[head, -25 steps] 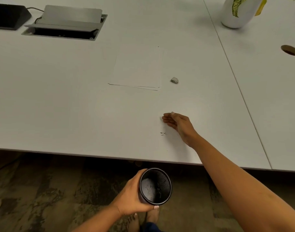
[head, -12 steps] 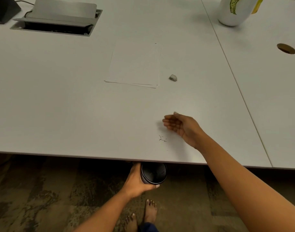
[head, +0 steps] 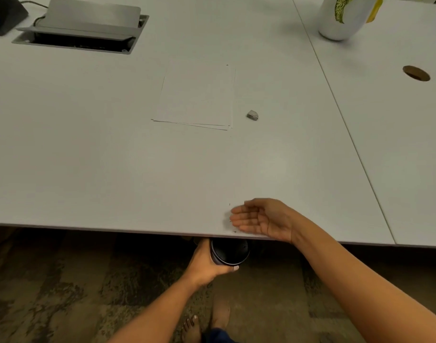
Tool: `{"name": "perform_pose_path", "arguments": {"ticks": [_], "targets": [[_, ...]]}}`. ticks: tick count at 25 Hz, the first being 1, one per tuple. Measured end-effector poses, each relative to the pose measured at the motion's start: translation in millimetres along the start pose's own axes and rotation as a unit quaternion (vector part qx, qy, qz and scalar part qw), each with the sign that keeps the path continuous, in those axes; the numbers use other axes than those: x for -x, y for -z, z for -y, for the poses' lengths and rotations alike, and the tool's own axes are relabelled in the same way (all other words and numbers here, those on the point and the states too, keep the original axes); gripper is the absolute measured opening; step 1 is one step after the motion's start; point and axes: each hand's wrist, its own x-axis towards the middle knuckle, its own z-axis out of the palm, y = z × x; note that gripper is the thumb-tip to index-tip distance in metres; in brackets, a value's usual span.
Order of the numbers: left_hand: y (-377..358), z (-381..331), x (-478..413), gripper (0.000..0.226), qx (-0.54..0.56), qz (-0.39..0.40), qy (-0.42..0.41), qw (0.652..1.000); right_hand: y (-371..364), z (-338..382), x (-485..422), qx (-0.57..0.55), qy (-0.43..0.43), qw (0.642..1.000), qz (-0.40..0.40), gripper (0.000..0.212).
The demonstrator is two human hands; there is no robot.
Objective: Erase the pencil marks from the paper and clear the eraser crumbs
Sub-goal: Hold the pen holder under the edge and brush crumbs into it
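Observation:
A small stack of white paper [head: 197,95] lies on the white table [head: 88,144], with a grey eraser [head: 252,115] just to its right. My right hand [head: 261,219] rests on edge at the table's front rim, fingers together and cupped, palm facing left. A few dark eraser crumbs [head: 233,229] lie by its fingertips at the rim. Below the rim, my left hand [head: 207,263] grips a black cup [head: 229,252], its mouth partly hidden under the table edge.
A grey cable box with a raised lid [head: 83,26] sits at the back left, beside a dark device [head: 4,16]. A white plant pot [head: 343,18] stands at the back right. A round cable hole [head: 416,73] is in the adjoining table. My bare feet [head: 204,320] are on the floor.
My right hand has swept from mid-table toward the front edge, pushing the crumbs along. My left hand has raised the cup from lower down to just beneath the rim.

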Motion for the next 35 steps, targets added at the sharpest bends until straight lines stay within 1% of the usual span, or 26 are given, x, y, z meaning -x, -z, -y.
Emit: {"name": "perform_pose_path", "arguments": {"ticks": [3,5,6,9,12,14,16,18,20,21,23,25,27,30,32,33,35], "targets": [[-1,0,-1,0.091,0.003,0.002,0.005,1.000,11,20,-5,-0.085,0.084,0.992,-0.050,0.035],[-1,0,-2,0.092,0.006,-0.001,0.012,1.000,16,23,-13,-0.129,0.100,0.984,-0.076,0.034],[-1,0,-2,0.092,0.007,-0.002,0.014,1.000,15,19,-15,-0.124,0.087,0.986,-0.068,0.035],[-1,0,-2,0.091,0.012,-0.002,0.010,1.000,4,-7,-10,-0.060,0.021,0.998,-0.019,0.036],[0,-1,-2,0.089,0.016,0.006,0.003,1.000,-5,-27,-2,-0.021,0.001,1.000,0.000,0.037],[0,-1,-3,0.088,0.019,0.006,0.002,1.000,-8,-22,1,0.003,0.008,1.000,-0.004,0.037],[1,-1,-3,0.089,0.020,0.001,0.002,1.000,-7,-6,-1,0.003,0.039,0.999,-0.024,0.037],[1,-2,-2,0.090,0.017,-0.001,0.001,1.000,-5,11,-10,-0.051,0.088,0.994,-0.046,0.035],[1,-2,-1,0.091,0.012,0.000,-0.001,1.000,-5,19,-22,-0.115,0.116,0.985,-0.055,0.033],[1,-2,-1,0.091,0.012,0.001,-0.001,1.000,-7,19,-25,-0.130,0.112,0.984,-0.049,0.033],[2,-2,0,0.090,0.013,0.003,-0.001,1.000,-13,14,-27,-0.110,0.075,0.991,-0.023,0.035],[3,-2,-1,0.089,0.019,0.003,-0.002,1.000,-17,4,-21,-0.042,0.015,0.999,0.000,0.036],[5,-3,-1,0.084,0.022,0.005,-0.011,1.000,-17,-8,-13,0.024,-0.028,0.999,0.007,0.038],[7,-4,0,0.081,0.021,0.006,-0.024,0.999,-15,-13,-1,0.070,-0.050,0.996,-0.004,0.037],[7,-2,1,0.083,0.025,0.002,-0.025,0.999,-5,-6,2,0.034,-0.017,0.999,-0.029,0.037],[7,-2,2,0.085,0.024,0.002,-0.024,0.999,2,-1,2,-0.015,0.011,0.999,-0.047,0.037],[7,-1,3,0.089,0.017,0.001,-0.022,1.000,18,4,0,-0.122,0.055,0.987,-0.084,0.036]]}}
